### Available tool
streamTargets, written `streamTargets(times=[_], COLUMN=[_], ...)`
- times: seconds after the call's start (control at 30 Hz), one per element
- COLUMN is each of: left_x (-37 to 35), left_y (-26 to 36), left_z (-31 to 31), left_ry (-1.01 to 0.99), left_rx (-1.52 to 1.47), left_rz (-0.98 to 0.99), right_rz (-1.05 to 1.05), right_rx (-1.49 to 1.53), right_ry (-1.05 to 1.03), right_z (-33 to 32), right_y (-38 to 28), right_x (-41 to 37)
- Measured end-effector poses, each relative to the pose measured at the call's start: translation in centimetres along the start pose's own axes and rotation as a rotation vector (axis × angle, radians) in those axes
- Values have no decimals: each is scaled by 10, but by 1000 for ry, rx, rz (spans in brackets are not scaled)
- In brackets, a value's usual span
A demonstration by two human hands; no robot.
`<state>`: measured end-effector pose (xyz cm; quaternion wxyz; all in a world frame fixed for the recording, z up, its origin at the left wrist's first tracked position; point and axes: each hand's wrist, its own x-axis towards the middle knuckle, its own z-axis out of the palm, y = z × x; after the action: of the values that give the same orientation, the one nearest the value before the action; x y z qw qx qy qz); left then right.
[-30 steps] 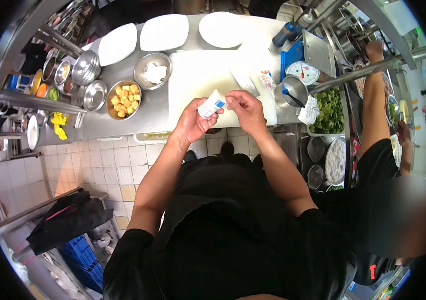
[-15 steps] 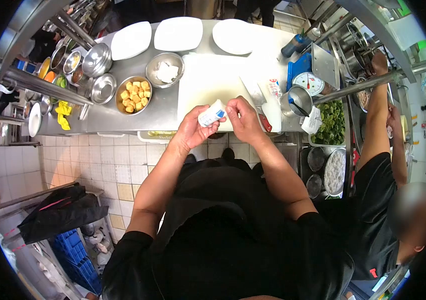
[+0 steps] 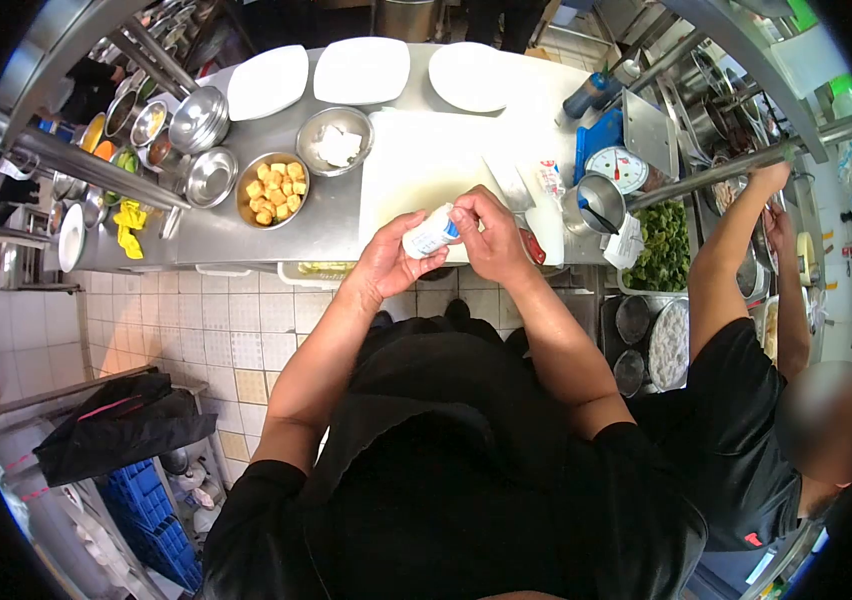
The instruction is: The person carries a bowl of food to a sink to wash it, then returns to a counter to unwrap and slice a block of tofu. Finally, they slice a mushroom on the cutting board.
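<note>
A short white cylindrical packet with blue print (image 3: 428,233) is held up over the near edge of the white cutting board (image 3: 411,150). My left hand (image 3: 393,258) is closed around its lower left part, palm turned up. The fingers of my right hand (image 3: 489,236) pinch its upper right end; exactly what the fingertips grip is hidden. On the board to the right lies a knife (image 3: 511,185) with a red handle, beside a white packet with red and blue print (image 3: 550,178).
Left of the board stand a metal bowl of white pieces (image 3: 336,140) and one of golden cubes (image 3: 273,190). White plates (image 3: 361,70) line the back. On the right are a kitchen scale (image 3: 618,165), a metal pot (image 3: 594,200), leafy greens (image 3: 662,245) and a co-worker's arm (image 3: 731,250).
The packet has shifted slightly right and turned a little, with my right fingers now further over its end. The co-worker's arms have moved.
</note>
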<state>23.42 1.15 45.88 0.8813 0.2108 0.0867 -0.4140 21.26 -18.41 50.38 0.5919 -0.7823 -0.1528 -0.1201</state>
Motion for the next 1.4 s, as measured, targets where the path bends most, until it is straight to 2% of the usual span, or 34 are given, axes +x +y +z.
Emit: streamTargets(times=[0.07,0.23,0.4,0.5,0.57,0.67,0.77,0.9,0.97,1.1,1.2,1.27,1.4], left_x=[-2,-3,-5,-4,-2,-5,-13,-12,-9,-15,-21,-23,-18], left_y=[0,-2,-1,2,5,8,11,14,14,13,13,15,17], left_z=[1,6,-9,-6,-5,-11,-8,-12,-21,-28,-26,-22,-24], left_ry=[25,78,-9,-37,-5,19,-3,-37,-43,-99,-31,11,87], left_rx=[-3,-6,-25,-40,-50,-56,-70,-122,-135,-135,-134,-115,-54], left_rz=[34,141,132,175,203,227,233,257,255,224,237,234,248], right_rz=[-110,-51,-27,-140,-35,-135,-144,-154,-154,-121,-106,14,119], right_rx=[-123,-61,-130,-231,-156,-264,-285,-277,-155,-176,-166,-58,38], right_ry=[-7,-33,-125,-116,-149,-242,-263,-252,-202,-250,-193,-53,96], right_z=[-1,5,8,11,14,15,16,19,27,23,18,17,10], right_y=[2,-10,-15,-21,-31,-27,-32,-40,-47,-27,-16,-9,8], right_x=[2,10,20,27,32,41,46,51,51,47,42,37,25])
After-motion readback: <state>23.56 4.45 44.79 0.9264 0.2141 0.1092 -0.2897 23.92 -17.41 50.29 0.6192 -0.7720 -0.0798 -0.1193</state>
